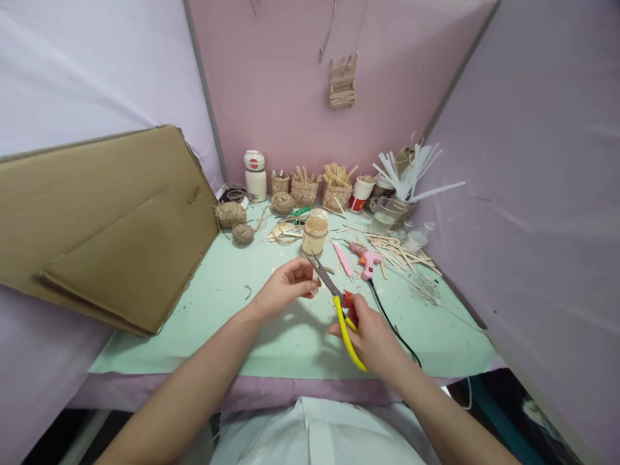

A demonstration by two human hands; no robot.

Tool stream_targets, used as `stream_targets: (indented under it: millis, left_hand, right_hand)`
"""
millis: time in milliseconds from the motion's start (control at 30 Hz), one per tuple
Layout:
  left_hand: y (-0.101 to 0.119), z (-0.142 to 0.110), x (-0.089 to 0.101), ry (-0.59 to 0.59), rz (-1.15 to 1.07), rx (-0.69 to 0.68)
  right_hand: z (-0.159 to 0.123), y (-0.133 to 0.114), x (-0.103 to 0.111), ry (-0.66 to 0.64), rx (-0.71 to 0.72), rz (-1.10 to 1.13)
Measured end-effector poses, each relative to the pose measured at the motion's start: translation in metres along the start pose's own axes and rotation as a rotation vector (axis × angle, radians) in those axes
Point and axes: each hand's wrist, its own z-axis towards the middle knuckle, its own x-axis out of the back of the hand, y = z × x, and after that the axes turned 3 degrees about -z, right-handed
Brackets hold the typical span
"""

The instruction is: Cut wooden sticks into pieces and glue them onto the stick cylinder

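Observation:
My right hand [372, 332] grips a pair of scissors [345, 329] with yellow and red handles, the blades pointing up and left. Pinched in my left hand [288, 284] is a small pale wooden piece [315, 281], partly hidden by the fingers and the blades. The blades lie right beside my left fingertips; whether they touch the piece I cannot tell. Just beyond the hands stands a small round wooden cup [314, 236] with twine around its rim. A pink pen-like tool [343, 261] and a pink glue gun [368, 259] rest to its right.
Twine balls [230, 214] sit at the left, near a large cardboard sheet [121, 232]. Baskets of sticks [337, 194], a white bottle [255, 177] and a paper cup [361, 194] line the back. Glue sticks [411, 171] stand at right, above loose wooden sticks [400, 250]. A black cord [392, 326] crosses the table.

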Motion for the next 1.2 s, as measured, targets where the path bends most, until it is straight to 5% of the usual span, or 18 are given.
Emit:
stream_targets:
  millis: [1200]
  left_hand:
    - [-0.0054,0.0002,0.0006,-0.106,0.008,-0.041]
  right_hand:
    - [-0.0091,-0.0037,-0.0036,-0.026,-0.018,0.057]
